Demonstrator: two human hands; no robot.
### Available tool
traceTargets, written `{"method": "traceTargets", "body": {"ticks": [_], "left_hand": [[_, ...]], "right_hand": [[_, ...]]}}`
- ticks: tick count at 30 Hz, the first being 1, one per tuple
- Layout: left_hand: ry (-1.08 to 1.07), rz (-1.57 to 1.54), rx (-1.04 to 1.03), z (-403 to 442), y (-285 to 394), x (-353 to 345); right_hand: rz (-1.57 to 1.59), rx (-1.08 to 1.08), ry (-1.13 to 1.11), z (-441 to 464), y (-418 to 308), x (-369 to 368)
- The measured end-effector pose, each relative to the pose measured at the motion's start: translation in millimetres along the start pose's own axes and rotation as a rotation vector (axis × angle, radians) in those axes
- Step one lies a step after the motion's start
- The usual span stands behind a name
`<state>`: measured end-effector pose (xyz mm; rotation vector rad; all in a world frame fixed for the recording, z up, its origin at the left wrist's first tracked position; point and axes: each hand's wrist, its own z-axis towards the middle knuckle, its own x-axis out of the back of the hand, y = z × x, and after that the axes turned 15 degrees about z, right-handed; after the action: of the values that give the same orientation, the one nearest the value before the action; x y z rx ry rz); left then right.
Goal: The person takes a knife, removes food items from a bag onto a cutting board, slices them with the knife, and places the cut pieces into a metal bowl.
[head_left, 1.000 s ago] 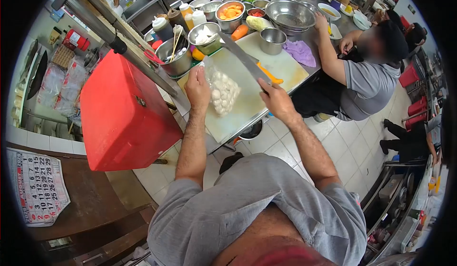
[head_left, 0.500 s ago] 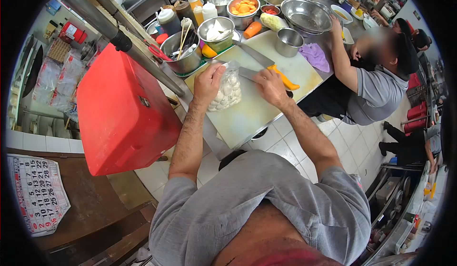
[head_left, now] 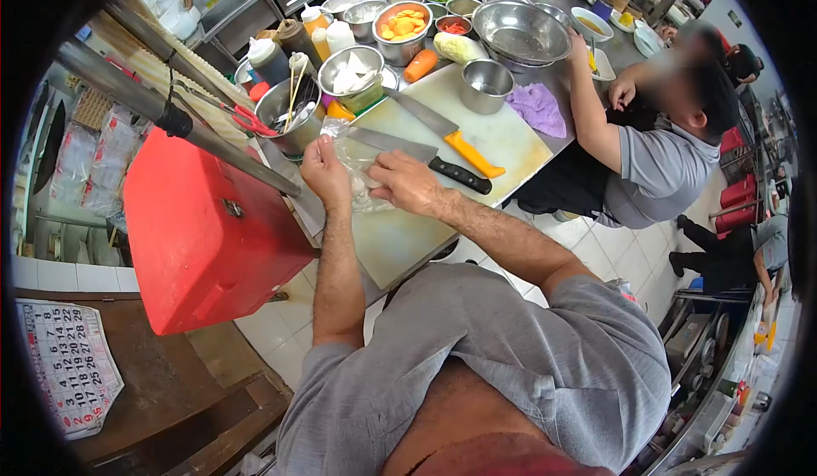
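The bag (head_left: 359, 183) is over the left end of the board (head_left: 517, 146); whether its bottom rests there I can't tell. The left hand (head_left: 327, 174) has its thumb and fingers pinched together on the bag's gathered top, at the board's left end. The right hand (head_left: 408, 182) lies across the bag's body above the board, fingers bent and partly curled; its palm side is hidden, so I can't say whether it grips the plastic or only presses on it.

The plastic looks thin, clear and creased, so I'd expect it to be soft and limp, taking whatever shape its load gives it. The contents look pale, but the right hand covers too much for me to make them out. I'd judge the bag light enough for one hand, a little slippery if damp, and apt to tear under a sharp pull. The gathered top seems the sound place to hold, with a palm under the body to stop any sagging.

The black knife (head_left: 400, 145) lies on the board just beyond the bag, its blade toward the board's left end; the yellow knife (head_left: 474, 154) lies farther back on the board, and a pot (head_left: 487, 86) stands at the board's far side
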<state>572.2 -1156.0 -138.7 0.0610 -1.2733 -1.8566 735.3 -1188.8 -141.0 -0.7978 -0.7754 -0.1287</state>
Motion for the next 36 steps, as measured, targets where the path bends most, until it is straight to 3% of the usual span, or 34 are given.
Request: {"method": "traceTargets", "body": {"ticks": [3, 5, 6, 8, 10, 12, 13, 16, 19, 23, 25, 26, 30, 32, 33, 34, 35, 36], "left_hand": [[0.034, -0.083, -0.110, -12, 18, -7], [-0.307, -0.064, -0.228, -16, 19, -9], [-0.302, -0.057, -0.221, -17, 18, -9], [-0.396, 0.129, -0.520, -24, 13, -11], [-0.515, 0.142, -0.444, -38, 6, -6], [-0.578, 0.252, -0.543, -57, 2, -8], [-0.594, 0.317, -0.579, -69, 2, -12], [-0.548, 0.473, -0.574, -89, 4, -24], [-0.566, 0.457, -0.640, -85, -5, -22], [-0.556, 0.510, -0.629, -69, -26, -17], [-0.511, 0.604, -0.591, -54, -45, -14], [-0.504, 0.607, -0.580, -44, -52, -14], [-0.397, 0.856, -0.440, -27, -51, -13], [-0.380, 0.462, -0.433, -39, -44, -11], [-0.387, 0.463, -0.430, -54, -38, -11], [-0.487, 0.183, -0.248, -71, -29, -13], [-0.573, -0.096, -0.059, -84, -24, -16], [-0.572, -0.092, -0.053, -93, -30, -23]], "right_hand": [[0.111, -0.119, -0.146, 4, 5, 21], [0.082, -0.361, -0.334, 18, 4, 42], [0.087, -0.356, -0.343, 15, 20, 37], [0.224, -0.367, -0.172, 3, 56, 20], [0.212, -0.421, -0.163, -4, 61, 26], [0.671, -0.775, -0.141, -16, 65, 34], [0.782, -0.838, -0.109, -24, 72, 30], [0.982, -0.878, -0.014, -40, 75, 22], [1.219, -0.945, -0.088, -41, 71, 35], [1.063, -0.924, -0.288, -52, 63, 58], [1.308, -0.940, -0.089, -63, 69, 49], [1.304, -0.940, -0.102, -64, 70, 43], [1.288, -1.009, 0.195, -46, 59, 18], [1.261, -1.059, 0.283, -31, 61, 4], [1.418, -1.023, 0.331, -29, 67, -7], [1.573, -0.980, 0.379, -18, 53, -9], [1.495, -1.083, 0.478, -13, 36, -10], [1.497, -1.089, 0.473, -20, 43, -16]]}}
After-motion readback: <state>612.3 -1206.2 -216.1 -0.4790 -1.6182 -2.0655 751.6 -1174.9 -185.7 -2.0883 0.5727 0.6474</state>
